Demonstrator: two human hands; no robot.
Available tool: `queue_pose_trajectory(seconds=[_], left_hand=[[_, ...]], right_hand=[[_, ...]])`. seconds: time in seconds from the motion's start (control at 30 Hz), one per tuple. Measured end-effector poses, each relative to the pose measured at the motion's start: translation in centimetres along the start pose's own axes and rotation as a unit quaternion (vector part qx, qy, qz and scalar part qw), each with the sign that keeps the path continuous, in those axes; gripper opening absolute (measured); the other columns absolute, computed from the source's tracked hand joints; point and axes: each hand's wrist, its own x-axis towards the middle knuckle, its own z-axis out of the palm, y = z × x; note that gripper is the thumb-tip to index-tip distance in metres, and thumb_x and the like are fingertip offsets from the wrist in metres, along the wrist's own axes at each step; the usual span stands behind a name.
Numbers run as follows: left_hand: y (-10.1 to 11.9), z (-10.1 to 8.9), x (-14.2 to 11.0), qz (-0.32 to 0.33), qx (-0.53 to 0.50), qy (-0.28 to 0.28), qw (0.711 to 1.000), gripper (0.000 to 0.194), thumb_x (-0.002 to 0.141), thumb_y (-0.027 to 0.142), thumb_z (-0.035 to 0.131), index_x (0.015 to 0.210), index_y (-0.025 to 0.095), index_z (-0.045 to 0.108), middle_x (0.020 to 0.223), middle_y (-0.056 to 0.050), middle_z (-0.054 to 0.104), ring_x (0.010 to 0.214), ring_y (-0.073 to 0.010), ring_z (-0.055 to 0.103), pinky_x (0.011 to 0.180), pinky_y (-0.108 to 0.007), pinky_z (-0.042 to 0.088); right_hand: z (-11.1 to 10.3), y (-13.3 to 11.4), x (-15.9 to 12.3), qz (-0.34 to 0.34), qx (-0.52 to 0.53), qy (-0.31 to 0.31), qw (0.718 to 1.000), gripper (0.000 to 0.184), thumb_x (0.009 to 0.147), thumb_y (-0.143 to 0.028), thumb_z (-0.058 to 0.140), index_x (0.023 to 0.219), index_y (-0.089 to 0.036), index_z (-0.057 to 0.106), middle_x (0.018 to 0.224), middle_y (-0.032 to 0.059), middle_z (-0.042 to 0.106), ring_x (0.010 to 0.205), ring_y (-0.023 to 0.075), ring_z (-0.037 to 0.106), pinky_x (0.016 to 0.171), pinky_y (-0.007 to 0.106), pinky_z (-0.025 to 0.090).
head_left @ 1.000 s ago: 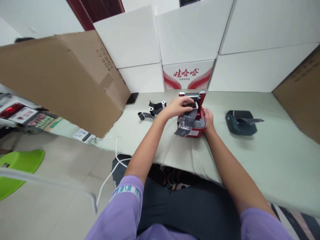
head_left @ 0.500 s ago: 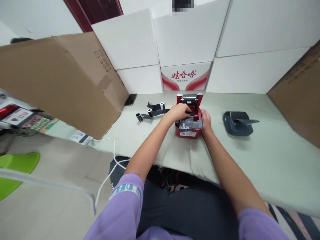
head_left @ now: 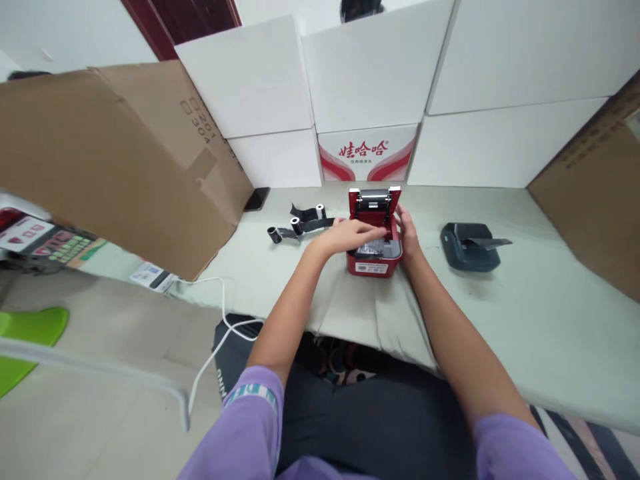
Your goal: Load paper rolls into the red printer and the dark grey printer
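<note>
A small red printer (head_left: 371, 268) stands on the cloth-covered table with its lid (head_left: 374, 200) raised, showing a dark roller. Over its compartment stretches my left hand (head_left: 353, 235), fingers extended and reaching inside; the fingertips are hard to make out. My right hand (head_left: 409, 233) grips the printer's right side. A dark, shiny printed strip (head_left: 370, 249) lies across the printer's front edge, below my left hand. To the left, several small rolls of black film (head_left: 296, 225) lie partly unwound.
A dark printer-like device (head_left: 470, 252) with a strip sticking out sits to the right. White boxes (head_left: 370, 80) wall the back. Cardboard boxes (head_left: 150, 147) flank both sides. A phone (head_left: 257, 199) lies at back left, and a white cable (head_left: 223, 293) hangs over the front edge.
My left hand's fingers have straightened and lie flatter over the printer. The strip at its front edge sits lower and flatter. My right hand stays at the side; the view has shifted slightly.
</note>
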Motion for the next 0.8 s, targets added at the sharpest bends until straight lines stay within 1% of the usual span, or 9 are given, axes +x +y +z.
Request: queue_pose_trajectory(seconds=[0.07,0.13,0.23,0.33,0.53,0.6,0.7,0.77,0.8], left_hand=[[0.0,1.0,-2.6,0.058,-0.009,0.033,0.998,0.052,0.09,0.06,0.063,0.134,0.034,0.066,0.14,-0.002,0.067,0.134,-0.0312,0.057,0.124,-0.051,0.02],[-0.2,2.5,-4.7,0.095,0.009,0.088,0.992,0.056,0.086,0.052,0.073,0.138,0.036,0.063,0.149,-0.003,0.06,0.14,-0.0297,0.051,0.126,-0.052,0.016],[-0.5,4.8,-6.1,0.114,0.04,0.185,0.975,0.029,0.098,0.036,0.059,0.125,0.036,0.071,0.141,-0.002,0.067,0.135,-0.0241,0.057,0.124,-0.052,0.019],[-0.9,6.2,-5.9,0.135,0.057,0.241,0.959,0.028,0.103,0.031,0.051,0.12,0.035,0.073,0.131,-0.001,0.073,0.129,-0.0207,0.062,0.119,-0.049,0.026],[-1.3,6.7,-5.2,0.172,0.112,0.285,0.936,0.023,0.101,0.034,0.056,0.115,0.033,0.075,0.137,-0.002,0.07,0.131,-0.0215,0.059,0.113,-0.047,0.032],[-1.3,6.4,-5.3,0.185,0.129,0.292,0.929,0.022,0.101,0.034,0.057,0.113,0.033,0.076,0.138,-0.002,0.069,0.133,-0.0227,0.058,0.112,-0.047,0.032],[-1.4,5.5,-5.4,0.197,0.137,0.278,0.93,0.022,0.1,0.037,0.058,0.114,0.032,0.076,0.137,-0.003,0.069,0.134,-0.0231,0.058,0.114,-0.046,0.032],[-1.7,5.1,-5.5,0.189,0.122,0.269,0.937,0.031,0.098,0.041,0.062,0.126,0.031,0.07,0.14,-0.005,0.068,0.136,-0.0233,0.056,0.115,-0.044,0.033],[-1.9,5.0,-5.5,0.175,0.109,0.27,0.94,0.042,0.096,0.044,0.065,0.135,0.03,0.064,0.143,-0.006,0.065,0.138,-0.024,0.055,0.115,-0.044,0.034]], right_hand=[[-0.2,-0.2,0.2,0.003,-0.005,-0.003,1.0,0.061,0.084,-0.071,0.052,0.134,-0.038,0.059,0.148,0.0001,0.058,0.13,0.0236,0.056,0.098,0.042,0.053],[-0.3,-0.5,0.3,0.006,0.003,-0.018,1.0,0.063,0.084,-0.07,0.054,0.138,-0.039,0.057,0.149,-0.0006,0.058,0.132,0.0242,0.056,0.098,0.043,0.053],[0.1,-1.1,0.2,0.002,0.025,-0.046,0.999,0.062,0.082,-0.066,0.059,0.137,-0.038,0.058,0.146,-0.0009,0.06,0.131,0.0246,0.058,0.098,0.042,0.053],[0.6,-2.0,-0.2,-0.012,0.021,-0.054,0.998,0.06,0.079,-0.064,0.063,0.132,-0.036,0.061,0.143,-0.0001,0.062,0.13,0.0244,0.058,0.098,0.041,0.054],[0.7,-3.3,-1.1,0.009,0.029,-0.071,0.997,0.051,0.084,-0.073,0.05,0.115,-0.033,0.06,0.137,0.0008,0.062,0.123,0.0239,0.059,0.096,0.038,0.053],[0.4,-3.2,-1.3,0.007,0.037,-0.069,0.997,0.037,0.083,-0.064,0.056,0.099,-0.03,0.06,0.135,0.0005,0.061,0.122,0.0241,0.058,0.097,0.037,0.051],[-0.1,-2.9,-1.3,0.011,0.039,-0.087,0.995,0.024,0.068,-0.039,0.068,0.084,-0.026,0.055,0.13,0.0009,0.062,0.117,0.0248,0.058,0.096,0.037,0.05],[-0.4,-2.6,-1.3,0.02,0.038,-0.091,0.995,0.033,0.06,-0.029,0.067,0.092,-0.027,0.058,0.124,0.0007,0.064,0.111,0.0242,0.06,0.093,0.037,0.051],[-0.5,-2.5,-1.2,0.027,0.037,-0.089,0.995,0.042,0.059,-0.027,0.065,0.1,-0.029,0.059,0.122,0.0005,0.065,0.109,0.0237,0.061,0.091,0.037,0.052]])
